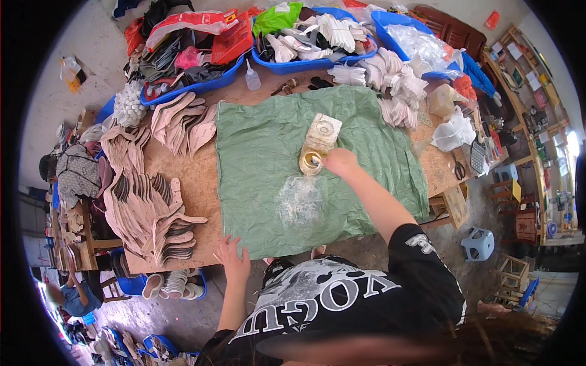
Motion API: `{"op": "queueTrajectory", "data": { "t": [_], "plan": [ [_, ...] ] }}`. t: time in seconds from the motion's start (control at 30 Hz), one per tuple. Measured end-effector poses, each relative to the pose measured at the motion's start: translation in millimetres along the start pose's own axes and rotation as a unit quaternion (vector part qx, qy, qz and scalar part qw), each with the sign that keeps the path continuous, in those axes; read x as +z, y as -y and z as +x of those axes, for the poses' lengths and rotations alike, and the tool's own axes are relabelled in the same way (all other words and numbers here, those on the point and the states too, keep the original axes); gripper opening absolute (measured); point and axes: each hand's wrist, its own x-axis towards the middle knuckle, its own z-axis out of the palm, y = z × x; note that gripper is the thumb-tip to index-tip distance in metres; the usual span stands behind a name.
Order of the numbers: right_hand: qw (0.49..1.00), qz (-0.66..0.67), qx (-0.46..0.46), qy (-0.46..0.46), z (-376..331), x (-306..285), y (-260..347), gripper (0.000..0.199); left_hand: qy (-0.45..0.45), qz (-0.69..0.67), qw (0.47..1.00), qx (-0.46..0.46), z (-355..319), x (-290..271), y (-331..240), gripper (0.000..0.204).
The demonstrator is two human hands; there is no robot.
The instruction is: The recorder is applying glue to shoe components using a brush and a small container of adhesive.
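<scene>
Far from me, my right hand [340, 161] reaches to a round, yellow-stained cup [311, 163]. Its fingers are closed at the cup's right rim; a small pale and dark thing shows inside the cup by the fingertips, but I cannot make out its kind. Touching the cup at the back is an off-white block with a round hollow [325, 129]. Both sit on a creased green woven sheet [262, 158] covering the middle of the table. My left hand [232, 259] rests at the table's near edge beside the sheet's corner, fingers spread, holding nothing. A dried whitish smear [301, 201] marks the sheet.
Stacked pinkish cut pieces [143, 210] lie on the left of the wooden table [201, 207]. Blue tubs [311, 64] with white and dark pieces line the back, near a squeeze bottle [252, 76]. Scissors [459, 169] lie at right; a blue stool [479, 244] stands on the floor.
</scene>
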Motion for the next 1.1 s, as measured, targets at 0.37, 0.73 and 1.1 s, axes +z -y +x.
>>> {"op": "queueTrajectory", "data": {
  "t": [0.37, 0.73, 1.1],
  "plan": [
    [0.996, 0.011, -0.043, 0.073, 16.3, 22.0, -3.4, 0.060, 0.118, -0.022, 0.990, -0.077, -32.3, 29.3, 22.6, 0.041],
    [0.975, 0.186, 0.068, -0.097, -33.7, 28.4, -70.3, 0.075, 0.184, -0.012, 0.983, 0.011, 66.4, 41.6, 37.5, 0.042],
    [0.979, 0.158, 0.088, -0.094, -48.7, 59.4, -170.1, 0.062, 0.219, 0.024, 0.975, -0.016, 78.6, 61.4, -33.8, 0.046]
  ]
}}
